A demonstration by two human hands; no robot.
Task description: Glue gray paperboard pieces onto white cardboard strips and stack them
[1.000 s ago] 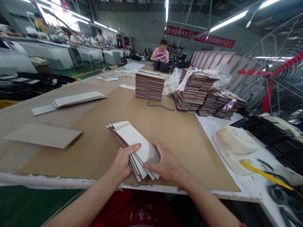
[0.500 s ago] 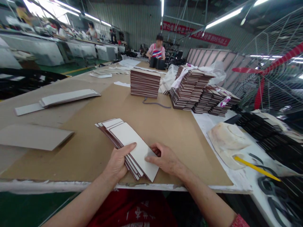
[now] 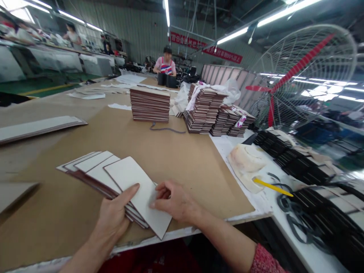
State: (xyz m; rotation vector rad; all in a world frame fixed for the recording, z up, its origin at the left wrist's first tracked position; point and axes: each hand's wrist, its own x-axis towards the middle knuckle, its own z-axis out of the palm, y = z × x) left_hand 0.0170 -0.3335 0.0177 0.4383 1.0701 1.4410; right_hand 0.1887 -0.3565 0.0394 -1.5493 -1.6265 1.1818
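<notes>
My left hand (image 3: 115,212) is closed around a fanned bundle of white rectangular boards (image 3: 95,167) with brown edges, its thumb lying across their upper faces. The uppermost board (image 3: 136,184) is turned at an angle to those below, and its near corner reaches the table's front edge. At the right side of that board is my right hand (image 3: 173,201), thumb on its white face and fingers curled at its edge. Part of the grip under the board is hidden.
A tall stack of brown-edged boards (image 3: 150,106) stands ahead, with a dark cord (image 3: 167,129) before it. More board stacks (image 3: 206,110) are at the right. A cream-coloured pad (image 3: 246,163), a yellow-handled tool (image 3: 273,186) and a caged fan (image 3: 298,76) lie beyond. A person (image 3: 165,64) works opposite.
The view has swung right, so the scene sits further left. The boards in my left hand have fanned out wider, and the top one is turned further from the rest.
</notes>
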